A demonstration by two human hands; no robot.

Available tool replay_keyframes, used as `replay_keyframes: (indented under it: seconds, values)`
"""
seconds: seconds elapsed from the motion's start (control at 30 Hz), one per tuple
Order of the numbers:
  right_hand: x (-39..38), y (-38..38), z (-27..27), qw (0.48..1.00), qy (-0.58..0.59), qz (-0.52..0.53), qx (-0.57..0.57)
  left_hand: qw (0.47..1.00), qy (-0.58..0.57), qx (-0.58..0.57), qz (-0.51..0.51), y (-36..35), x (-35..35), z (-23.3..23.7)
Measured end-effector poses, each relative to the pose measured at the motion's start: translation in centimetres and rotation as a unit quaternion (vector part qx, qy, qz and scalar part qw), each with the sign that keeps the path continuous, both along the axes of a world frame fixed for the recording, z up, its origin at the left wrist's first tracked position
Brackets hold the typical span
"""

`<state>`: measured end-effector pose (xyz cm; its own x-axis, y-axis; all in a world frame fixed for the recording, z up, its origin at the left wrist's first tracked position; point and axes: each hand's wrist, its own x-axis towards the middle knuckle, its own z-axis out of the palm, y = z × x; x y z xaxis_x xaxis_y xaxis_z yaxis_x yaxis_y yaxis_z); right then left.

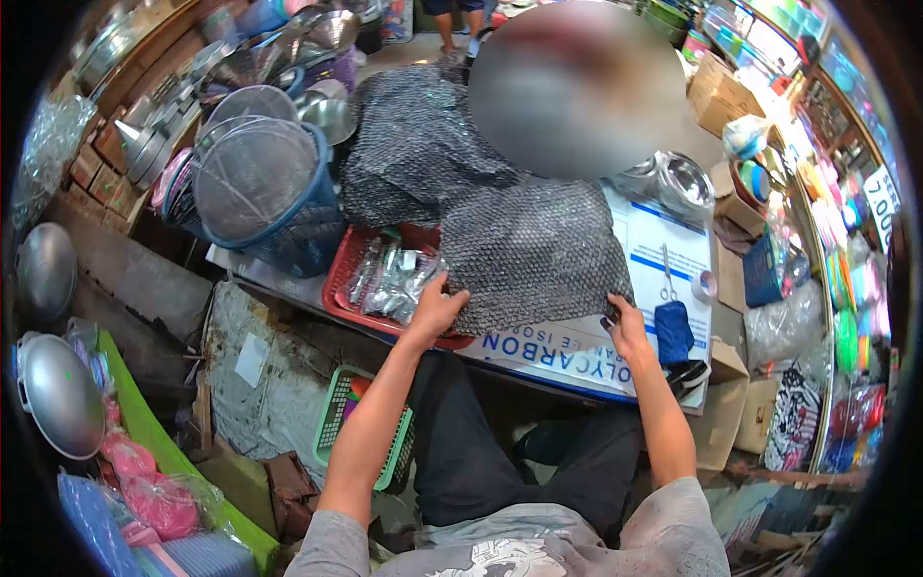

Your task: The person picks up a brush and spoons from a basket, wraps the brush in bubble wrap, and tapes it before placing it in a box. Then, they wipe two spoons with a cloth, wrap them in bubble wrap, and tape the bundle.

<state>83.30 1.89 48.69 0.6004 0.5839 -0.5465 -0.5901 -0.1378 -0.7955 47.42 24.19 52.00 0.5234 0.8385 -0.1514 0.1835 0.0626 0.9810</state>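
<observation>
Bubble-wrap sheet (pixel 529 255), dark grey and pimpled all over, lies spread on a white printed board (pixel 577 358) that serves as a worktop, its far end running into a heaped pile of the same stuff (pixel 413 144). The left hand (pixel 437 308) has the near left corner, thumb on top and fingers apparently tucked under the edge, so it looks like a pinch, though the fisheye view leaves this uncertain. The right hand (pixel 625 322) nips the near right corner between thumb and fingertips. The sheet should be very light, limp and a little slippery; it will likely sag or fold if lifted by one point, so the two near corners are the sensible places to hold it. Its left edge overlaps a red tray (pixel 338 279) of clear plastic packets (pixel 394 279), which could catch or get dragged along. Just beside the right hand lie a blue bundle (pixel 673 332), scissors (pixel 666 274) and a tape roll (pixel 705 285). Steel bowls (pixel 673 178) sit past the far right corner, and a blue basket (pixel 288 240) of mesh sieves crowds the left. A green basket (pixel 336 413) stands on the floor by the left forearm.
</observation>
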Motion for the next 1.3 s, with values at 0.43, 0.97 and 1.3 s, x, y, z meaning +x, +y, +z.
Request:
replay_keyframes:
  seconds: [0.43, 0.97, 1.3]
  values:
    - [0.8, -17.0, -6.0, 0.904, -0.328, -0.034, -0.272, 0.951, 0.173, 0.249, -0.058, -8.7, 9.8, -7.6]
    - [-3.7, -12.4, -5.9, 0.655, -0.657, 0.253, -0.273, 0.838, 0.315, 0.417, -0.153, -15.4, 8.0, -9.1]
    - [-3.1, -11.7, -6.2, 0.647, -0.655, 0.272, -0.281, 0.844, 0.316, 0.402, -0.164, -14.0, 7.3, -9.3]
